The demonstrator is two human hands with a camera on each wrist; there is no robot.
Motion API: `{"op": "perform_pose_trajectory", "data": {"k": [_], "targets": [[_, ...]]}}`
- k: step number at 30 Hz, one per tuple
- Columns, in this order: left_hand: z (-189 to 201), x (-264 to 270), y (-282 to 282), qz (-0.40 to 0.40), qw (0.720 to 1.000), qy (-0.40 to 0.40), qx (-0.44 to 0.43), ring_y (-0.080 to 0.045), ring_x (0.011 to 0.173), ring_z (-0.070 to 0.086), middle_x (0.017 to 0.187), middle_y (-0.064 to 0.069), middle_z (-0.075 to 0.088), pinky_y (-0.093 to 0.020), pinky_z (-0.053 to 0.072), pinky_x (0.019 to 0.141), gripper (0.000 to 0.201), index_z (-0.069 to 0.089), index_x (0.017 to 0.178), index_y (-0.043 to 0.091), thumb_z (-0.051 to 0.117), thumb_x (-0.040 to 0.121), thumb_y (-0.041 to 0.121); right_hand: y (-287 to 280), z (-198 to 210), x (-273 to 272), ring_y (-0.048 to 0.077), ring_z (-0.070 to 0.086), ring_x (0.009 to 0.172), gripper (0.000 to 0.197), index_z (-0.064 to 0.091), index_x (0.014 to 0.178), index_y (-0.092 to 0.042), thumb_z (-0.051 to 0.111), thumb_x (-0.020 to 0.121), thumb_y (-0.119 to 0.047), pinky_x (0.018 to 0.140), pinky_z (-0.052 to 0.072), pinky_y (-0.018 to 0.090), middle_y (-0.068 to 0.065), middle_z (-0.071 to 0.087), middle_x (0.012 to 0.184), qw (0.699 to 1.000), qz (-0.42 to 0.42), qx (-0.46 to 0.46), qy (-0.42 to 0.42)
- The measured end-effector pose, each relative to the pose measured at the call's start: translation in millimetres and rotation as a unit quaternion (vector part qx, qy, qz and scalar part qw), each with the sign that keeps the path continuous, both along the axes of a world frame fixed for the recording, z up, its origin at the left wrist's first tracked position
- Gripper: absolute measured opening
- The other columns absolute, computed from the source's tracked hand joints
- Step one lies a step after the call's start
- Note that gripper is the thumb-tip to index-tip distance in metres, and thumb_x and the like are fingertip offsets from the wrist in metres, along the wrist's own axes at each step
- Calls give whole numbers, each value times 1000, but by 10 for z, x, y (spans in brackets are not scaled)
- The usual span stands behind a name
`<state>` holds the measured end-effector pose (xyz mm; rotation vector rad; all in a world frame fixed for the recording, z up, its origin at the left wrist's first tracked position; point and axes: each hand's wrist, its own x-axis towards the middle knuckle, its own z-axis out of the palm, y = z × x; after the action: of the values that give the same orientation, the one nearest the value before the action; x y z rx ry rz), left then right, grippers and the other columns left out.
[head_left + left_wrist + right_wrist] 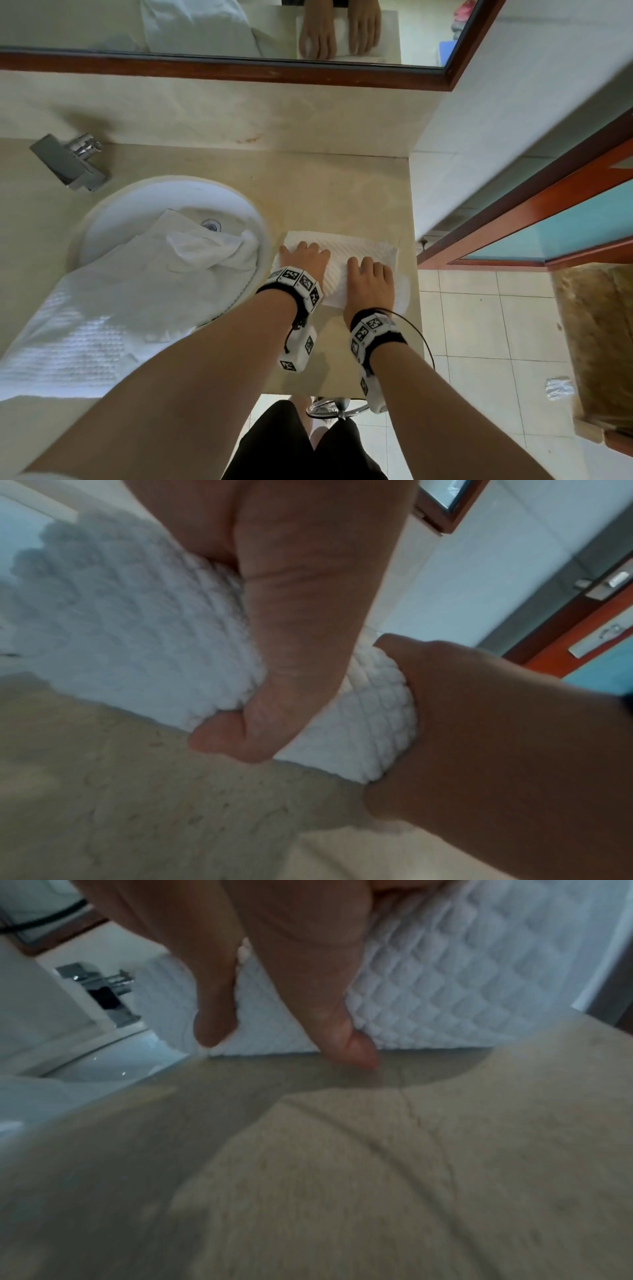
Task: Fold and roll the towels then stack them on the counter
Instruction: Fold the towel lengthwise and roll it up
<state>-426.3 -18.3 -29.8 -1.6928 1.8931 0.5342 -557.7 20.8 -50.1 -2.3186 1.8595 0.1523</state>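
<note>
A small white waffle-weave towel point(363, 247) lies on the beige counter point(329, 192), right of the sink, its near end rolled up. Both hands sit side by side on that roll. My left hand point(303, 257) grips the roll's left part; in the left wrist view this hand point(291, 610) has its thumb tucked under the towel point(137, 615). My right hand point(368, 274) grips the right part, and in the right wrist view the hand point(308, 961) has its thumb at the base of the towel point(462, 974). The far half of the towel lies flat and unrolled.
A large white towel point(120, 291) drapes over the round sink point(236, 200) and the counter's front left. A chrome faucet point(72, 164) stands behind it. A wood-framed mirror point(239, 72) lines the back wall. The counter ends just right of the small towel, near a door point(548, 219).
</note>
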Motion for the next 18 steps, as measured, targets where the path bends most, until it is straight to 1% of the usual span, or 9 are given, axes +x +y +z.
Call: {"op": "perform_pose_trajectory", "data": {"k": [2, 4, 7, 9, 11, 12, 14, 16, 18], "targets": [[17, -25, 40, 6, 1000, -19, -13, -27, 133, 34, 143, -5, 39, -56, 29, 108, 84, 35, 141, 24, 78, 70, 35, -108, 43, -14, 30, 50, 107, 58, 45, 124, -16, 63, 69, -8, 102, 37, 41, 8, 53, 113, 998, 15, 57, 22], [12, -74, 193, -5, 996, -49, -76, -29, 129, 37, 141, -8, 40, -53, 29, 108, 81, 36, 141, 23, 77, 72, 37, -194, 50, -27, 30, 48, 114, 64, 41, 127, -20, 66, 69, -13, 104, 35, 40, 7, 52, 120, 996, 23, 84, 37], [-38, -94, 458, -26, 985, -47, -163, -29, 116, 46, 130, -9, 46, -49, 35, 101, 71, 40, 134, 18, 75, 73, 27, -325, 27, -38, 29, 46, 121, 75, 38, 132, -22, 72, 66, -19, 107, 34, 41, 7, 50, 127, 990, 39, 128, 55], [-60, -65, 461, -26, 983, -39, -180, -28, 114, 47, 128, -7, 48, -47, 36, 99, 69, 41, 132, 19, 74, 72, 24, -419, 27, -50, 28, 46, 122, 79, 37, 135, -21, 74, 65, -22, 108, 34, 41, 7, 50, 129, 986, 48, 152, 55], [-50, -59, 344, -20, 985, -29, -170, -26, 118, 46, 132, -4, 48, -46, 35, 100, 73, 40, 135, 22, 76, 71, 27, -445, 56, -35, 30, 46, 124, 77, 37, 135, -17, 74, 67, -21, 109, 34, 42, 9, 50, 131, 985, 36, 155, 61], [-42, -59, 261, -16, 987, -26, -156, -24, 121, 45, 133, -2, 48, -46, 35, 100, 78, 39, 136, 24, 78, 69, 29, -409, 64, -9, 31, 45, 124, 74, 37, 134, -15, 72, 70, -18, 109, 33, 43, 11, 49, 132, 988, 22, 135, 66], [-18, -46, 107, -16, 993, -15, -118, -24, 125, 43, 134, 0, 46, -49, 35, 102, 86, 38, 138, 26, 82, 65, 34, -234, 51, 38, 36, 44, 122, 65, 40, 132, -11, 69, 73, -11, 111, 31, 46, 16, 47, 130, 995, -6, 64, 78], [-11, -22, -17, -23, 997, -1, -71, -24, 128, 41, 135, 1, 46, -53, 34, 104, 88, 38, 138, 26, 83, 64, 37, -34, -19, 46, 39, 48, 115, 58, 45, 127, -6, 67, 73, -5, 109, 32, 52, 19, 52, 122, 997, -1, 15, 79], [-8, 1, -117, -46, 998, 2, -36, -24, 127, 41, 133, 2, 48, -54, 33, 105, 86, 39, 137, 27, 83, 64, 35, -8, -65, 1, 39, 54, 105, 52, 51, 120, -3, 68, 71, -3, 102, 40, 52, 19, 57, 111, 998, 11, -22, 59]]}}
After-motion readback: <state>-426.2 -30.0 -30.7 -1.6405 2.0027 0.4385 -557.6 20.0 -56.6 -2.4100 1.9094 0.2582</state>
